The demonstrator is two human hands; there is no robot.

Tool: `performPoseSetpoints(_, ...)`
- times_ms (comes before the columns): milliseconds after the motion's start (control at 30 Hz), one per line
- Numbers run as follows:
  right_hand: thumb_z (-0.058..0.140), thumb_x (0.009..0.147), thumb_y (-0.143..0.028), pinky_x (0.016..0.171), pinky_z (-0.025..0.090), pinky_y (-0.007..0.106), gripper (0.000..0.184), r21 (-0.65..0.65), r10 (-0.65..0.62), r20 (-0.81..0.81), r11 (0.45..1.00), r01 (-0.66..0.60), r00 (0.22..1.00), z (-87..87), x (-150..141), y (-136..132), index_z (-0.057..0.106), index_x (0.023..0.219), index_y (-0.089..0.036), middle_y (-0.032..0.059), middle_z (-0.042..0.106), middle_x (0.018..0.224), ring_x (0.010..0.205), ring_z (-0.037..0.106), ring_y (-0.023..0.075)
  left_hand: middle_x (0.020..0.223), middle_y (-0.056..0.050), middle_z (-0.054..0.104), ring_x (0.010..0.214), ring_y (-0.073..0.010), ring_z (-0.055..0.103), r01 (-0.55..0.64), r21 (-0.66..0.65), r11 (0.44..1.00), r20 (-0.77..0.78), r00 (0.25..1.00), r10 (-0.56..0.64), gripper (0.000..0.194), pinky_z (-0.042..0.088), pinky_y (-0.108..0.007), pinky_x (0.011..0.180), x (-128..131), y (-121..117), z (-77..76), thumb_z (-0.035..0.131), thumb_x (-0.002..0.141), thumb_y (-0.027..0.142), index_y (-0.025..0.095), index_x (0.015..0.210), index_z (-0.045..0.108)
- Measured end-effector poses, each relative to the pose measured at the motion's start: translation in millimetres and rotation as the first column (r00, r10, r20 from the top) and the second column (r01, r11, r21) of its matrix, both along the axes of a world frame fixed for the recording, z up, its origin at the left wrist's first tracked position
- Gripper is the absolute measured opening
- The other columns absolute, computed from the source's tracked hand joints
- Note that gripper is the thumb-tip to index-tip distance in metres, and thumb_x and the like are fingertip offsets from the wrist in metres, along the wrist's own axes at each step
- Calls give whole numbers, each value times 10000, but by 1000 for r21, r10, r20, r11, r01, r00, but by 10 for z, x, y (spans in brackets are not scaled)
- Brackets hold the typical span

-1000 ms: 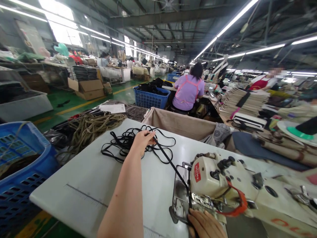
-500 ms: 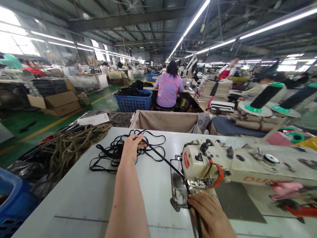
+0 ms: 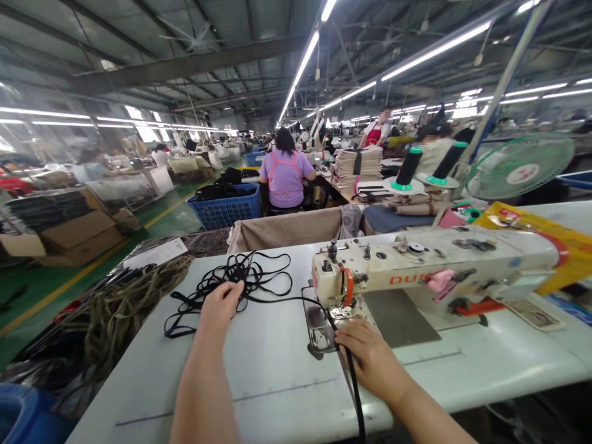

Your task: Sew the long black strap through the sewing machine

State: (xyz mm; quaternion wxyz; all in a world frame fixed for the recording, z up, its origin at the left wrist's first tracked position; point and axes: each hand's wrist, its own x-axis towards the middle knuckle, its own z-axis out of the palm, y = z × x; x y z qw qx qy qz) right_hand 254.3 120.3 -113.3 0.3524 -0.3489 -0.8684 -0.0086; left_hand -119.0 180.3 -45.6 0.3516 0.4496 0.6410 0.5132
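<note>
A long black strap point(image 3: 355, 388) passes over the metal plate of a sewing machine point(image 3: 370, 271) and hangs past the table's front edge. My right hand point(image 3: 365, 351) is closed on it just in front of the presser foot, fingers pressing from above and thumb below. To the left, the rest of the strap lies in a loose tangle point(image 3: 250, 271) on the white table. My left hand point(image 3: 222, 305) is at the near side of this tangle, fingertips pinched together on the strap; the exact grip is partly hidden. Between tangle and machine, one length of strap runs in a slack curve.
Left of the white table point(image 3: 263, 357) lie olive straps point(image 3: 111, 308) and a blue basket point(image 3: 28, 413). A beige cloth-lined bin point(image 3: 291, 229) borders the far edge. Thread cones point(image 3: 407, 169) and a green fan point(image 3: 520, 166) stand behind the machine. A person in purple point(image 3: 284, 176) sits ahead.
The view has swung right, showing the whole machine. My left hand has drawn back toward me, and the strap has gone from taut to slack. My right hand stays by the presser foot.
</note>
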Motion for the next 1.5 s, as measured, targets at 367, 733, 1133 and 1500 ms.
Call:
performPoseSetpoints(367, 595, 1016, -170, 1061, 564, 500, 189, -43, -13, -13, 999, 12, 1000, -35, -27, 21, 770, 1066, -222, 79, 790, 1051, 981, 739, 246, 758, -82, 723, 711, -180, 602, 549, -507, 664, 211, 826, -522, 657, 453, -292, 700, -140, -1623, -354, 788, 763, 778, 128, 858, 780)
performPoseSetpoints(733, 612, 1006, -174, 1068, 548, 475, 191, -16, -31, 13, 999, 31, 999, -42, -50, -2, 790, 1054, -225, 73, 800, 1063, 983, 728, 247, 816, -52, 651, 761, -165, 581, 673, -470, 571, 258, 723, -640, 466, 416, -281, 703, 345, -1830, -383, 853, 797, 585, 125, 835, 792)
performPoseSetpoints(1133, 629, 985, -177, 1074, 543, 484, 187, -53, -38, 4, 998, 38, 999, -102, -31, 22, 790, 1061, -234, 68, 803, 1076, 1016, 723, 258, 821, 33, 590, 591, -98, 579, 699, -490, 520, 432, 713, -552, 618, 356, -227, 539, 440, -1979, -508, 814, 794, 354, 153, 1361, 677)
performPoseSetpoints(1500, 620, 994, -189, 1078, 535, 499, 208, -91, -39, -6, 995, 38, 999, -64, -52, 8, 799, 1084, -245, 73, 803, 1079, 1024, 722, 262, 912, 35, 563, 592, -76, 570, 749, -465, 472, 511, 663, -547, 771, 334, -208, 505, 415, -1982, -545, 839, 807, 404, 235, 1513, 577)
